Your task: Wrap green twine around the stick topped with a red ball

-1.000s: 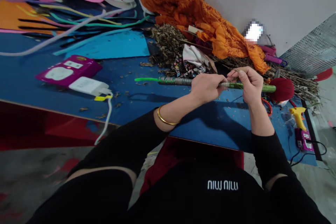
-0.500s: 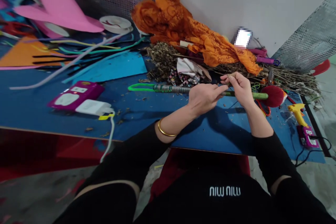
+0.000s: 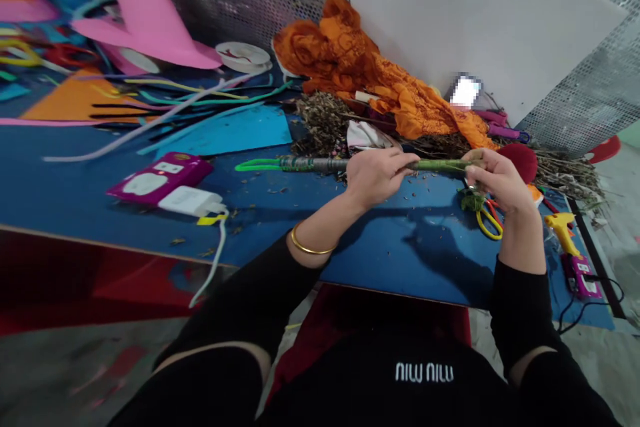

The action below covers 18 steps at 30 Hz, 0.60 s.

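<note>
Both hands hold a long green wrapped stem (image 3: pixel 320 164) level above the blue table (image 3: pixel 395 260). My left hand (image 3: pixel 373 175) is closed round the stem's middle. My right hand (image 3: pixel 495 177) is closed on the stem near its red pompom head (image 3: pixel 520 160), fingers pinched at the top. The stem's bright green looped tip (image 3: pixel 253 165) points left. A gold bangle (image 3: pixel 307 245) sits on my left wrist.
A purple power strip (image 3: pixel 160 177) with a white charger (image 3: pixel 193 200) lies at left. Dried twigs (image 3: pixel 325 120), orange cloth (image 3: pixel 370 73), foam strips (image 3: pixel 165 107) and pink sheets (image 3: pixel 145 20) fill the back. Yellow-handled scissors (image 3: pixel 487 223) and a yellow glue gun (image 3: pixel 560 230) lie at right.
My right hand has slid right along the stem, toward the red head. My view has tilted up, so the table and hands sit lower and further right in the picture.
</note>
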Motion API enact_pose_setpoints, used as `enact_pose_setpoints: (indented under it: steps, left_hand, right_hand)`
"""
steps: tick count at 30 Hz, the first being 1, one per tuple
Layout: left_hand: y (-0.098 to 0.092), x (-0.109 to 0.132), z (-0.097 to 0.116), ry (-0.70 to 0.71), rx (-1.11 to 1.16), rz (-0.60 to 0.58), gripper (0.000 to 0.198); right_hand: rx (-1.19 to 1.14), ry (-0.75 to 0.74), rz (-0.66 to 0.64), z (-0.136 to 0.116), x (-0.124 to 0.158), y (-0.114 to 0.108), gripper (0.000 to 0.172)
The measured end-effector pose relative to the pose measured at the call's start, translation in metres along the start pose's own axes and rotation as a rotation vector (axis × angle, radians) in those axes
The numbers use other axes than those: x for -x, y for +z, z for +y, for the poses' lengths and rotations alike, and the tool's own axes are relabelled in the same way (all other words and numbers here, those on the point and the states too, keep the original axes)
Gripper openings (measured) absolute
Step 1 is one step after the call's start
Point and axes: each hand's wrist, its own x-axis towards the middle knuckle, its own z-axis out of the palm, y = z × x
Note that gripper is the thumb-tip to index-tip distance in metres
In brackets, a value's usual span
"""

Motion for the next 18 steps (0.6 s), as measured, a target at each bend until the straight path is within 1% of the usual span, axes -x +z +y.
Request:
enact_pose_setpoints:
  steps: [3, 5, 8, 10, 12, 14, 16, 17, 18]
  left_hand:
    - [-0.011, -0.005, -0.004, -0.113, 0.024, 0.039, 0.031]
    - [-0.016, -0.007, -0.007, -0.163, 0.036, 0.046, 0.031]
    - [-0.022, -0.01, -0.013, -0.218, 0.067, 0.033, 0.032]
    - [-0.025, -0.012, -0.018, -0.255, 0.086, 0.01, 0.033]
    - [-0.028, -0.012, -0.022, -0.278, 0.109, -0.014, 0.034]
    - [-0.031, -0.013, -0.025, -0.275, 0.146, -0.041, 0.034]
    - [-0.033, -0.014, -0.027, -0.269, 0.199, -0.08, 0.034]
    - [-0.033, -0.014, -0.028, -0.268, 0.238, -0.107, 0.035]
    - [-0.033, -0.014, -0.028, -0.266, 0.29, -0.135, 0.035]
  right_hand:
    - [0.067, 0.003, -0.034, -0.004, 0.007, -0.028, 0.042]
    - [0.092, -0.021, 0.008, -0.003, 0.011, -0.045, 0.038]
    - [0.063, -0.084, 0.18, 0.004, 0.015, -0.07, 0.031]
    - [0.004, -0.192, 0.327, 0.012, 0.013, -0.087, 0.03]
    - [-0.052, -0.33, 0.466, 0.02, 0.009, -0.102, 0.028]
    - [-0.077, -0.439, 0.564, 0.029, 0.002, -0.115, 0.025]
    - [-0.055, -0.493, 0.602, 0.037, -0.004, -0.122, 0.021]
    - [-0.024, -0.504, 0.593, 0.041, -0.007, -0.123, 0.021]
    - [0.024, -0.502, 0.552, 0.043, -0.009, -0.122, 0.021]
